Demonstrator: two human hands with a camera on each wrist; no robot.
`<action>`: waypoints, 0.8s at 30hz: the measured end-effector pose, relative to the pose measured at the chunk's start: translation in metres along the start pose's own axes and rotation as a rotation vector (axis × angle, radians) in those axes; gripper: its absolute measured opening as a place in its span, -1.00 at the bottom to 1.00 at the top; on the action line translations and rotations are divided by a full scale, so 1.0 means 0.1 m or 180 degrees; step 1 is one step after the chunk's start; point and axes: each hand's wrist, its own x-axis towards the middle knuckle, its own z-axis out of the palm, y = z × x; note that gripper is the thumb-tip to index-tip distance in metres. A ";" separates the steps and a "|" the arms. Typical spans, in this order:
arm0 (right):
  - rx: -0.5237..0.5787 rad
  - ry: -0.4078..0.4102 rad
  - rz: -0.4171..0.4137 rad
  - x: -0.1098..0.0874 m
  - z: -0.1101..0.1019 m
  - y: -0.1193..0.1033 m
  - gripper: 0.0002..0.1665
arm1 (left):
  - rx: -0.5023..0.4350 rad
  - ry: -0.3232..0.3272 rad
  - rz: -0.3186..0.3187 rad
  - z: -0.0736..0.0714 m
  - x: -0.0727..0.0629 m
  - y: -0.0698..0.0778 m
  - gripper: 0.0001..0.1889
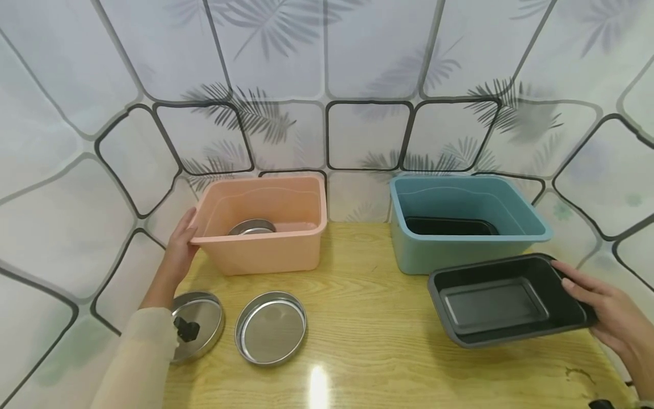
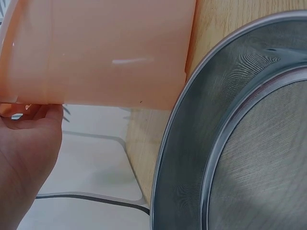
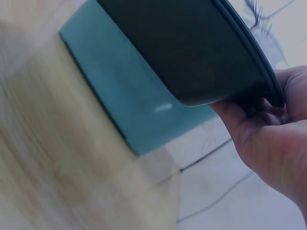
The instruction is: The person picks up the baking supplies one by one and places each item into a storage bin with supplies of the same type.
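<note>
My left hand (image 1: 180,247) grips the left rim of a pink plastic bin (image 1: 263,254), its fingers curled at the rim in the left wrist view. Inside that bin lies a round metal piece (image 1: 252,226). By its right end, my right hand (image 1: 608,307) holds a black rectangular baking pan (image 1: 493,304), raised over the table and tilted, in front of a blue bin (image 1: 470,241). Another black pan (image 1: 449,226) sits in the blue bin. Below my left forearm is a round mesh sieve (image 2: 259,158), partly covered by a black item at the wrist.
A second round metal sieve (image 1: 272,332) lies on the wooden table (image 1: 352,295), in front of the pink bin. Behind both bins stands a patterned wall covering (image 1: 368,136), which also closes off the left and right sides.
</note>
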 end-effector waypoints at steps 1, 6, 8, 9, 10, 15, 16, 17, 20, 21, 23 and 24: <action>-0.0013 0.0009 -0.0024 0.01 0.03 -0.02 -0.32 | 0.0014 0.0004 -0.0001 -0.01 0.00 0.00 -0.33; -0.0035 0.0062 -0.0202 0.12 0.18 -0.14 -0.32 | -0.0018 0.0018 0.0008 -0.03 0.00 -0.02 -0.33; -0.0129 0.0070 -0.0273 0.18 0.22 -0.19 -0.32 | -0.0022 0.0029 0.0008 -0.03 0.01 -0.01 -0.33; -0.0161 0.0090 -0.0298 0.20 0.24 -0.21 -0.33 | -0.0037 0.0021 0.0017 -0.03 0.01 -0.01 -0.33; -0.0215 0.0119 -0.0322 0.23 0.26 -0.24 -0.33 | -0.0054 0.0018 0.0024 -0.03 0.01 -0.01 -0.32; -0.0420 0.0233 -0.0394 0.35 0.34 -0.36 -0.35 | -0.0081 -0.0002 0.0074 -0.03 0.02 -0.02 -0.34; -0.0406 0.0242 -0.0397 0.38 0.35 -0.38 -0.35 | -0.0072 0.0001 0.0079 -0.03 0.02 -0.02 -0.34; -0.0375 0.0238 -0.0396 0.40 0.36 -0.40 -0.35 | -0.0060 -0.0003 0.0080 -0.03 0.02 -0.02 -0.34; -0.0234 0.0281 -0.0436 0.46 0.41 -0.43 -0.36 | -0.0042 -0.0015 0.0066 -0.03 0.02 -0.03 -0.34; -0.0189 0.0319 -0.0457 0.48 0.42 -0.45 -0.37 | -0.0035 -0.0020 0.0058 -0.03 0.02 -0.03 -0.34; -0.0089 0.0365 -0.0486 0.52 0.44 -0.47 -0.37 | -0.0024 -0.0015 0.0049 -0.03 0.02 -0.02 -0.33; -0.0058 0.0395 -0.0495 0.55 0.45 -0.48 -0.37 | -0.0028 -0.0008 0.0050 -0.03 0.02 -0.02 -0.34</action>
